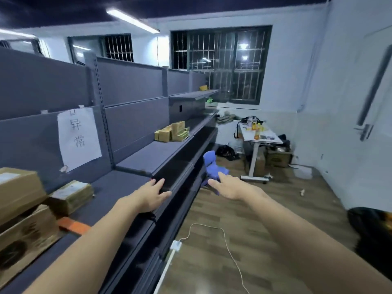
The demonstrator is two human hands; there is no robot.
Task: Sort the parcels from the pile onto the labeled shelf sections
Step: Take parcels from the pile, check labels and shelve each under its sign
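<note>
Currently both hands empty, fingers spread: left hand (pixel 153 195) over shelf (pixel 135 161) edge, right hand (pixel 228 186) over floor. Parcels (pixel 71 196) sit beside paper label (pixel 79 137), presumably sorted there; more parcels (pixel 172 132) farther along.

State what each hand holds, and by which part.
Nothing is held. The left hand is open over the front edge of the dark grey metal shelf; the right hand is open over the brown wooden floor.

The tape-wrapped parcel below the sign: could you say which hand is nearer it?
Left: left hand over the shelf edge right of the parcel; right hand farther right, above the floor.
</note>
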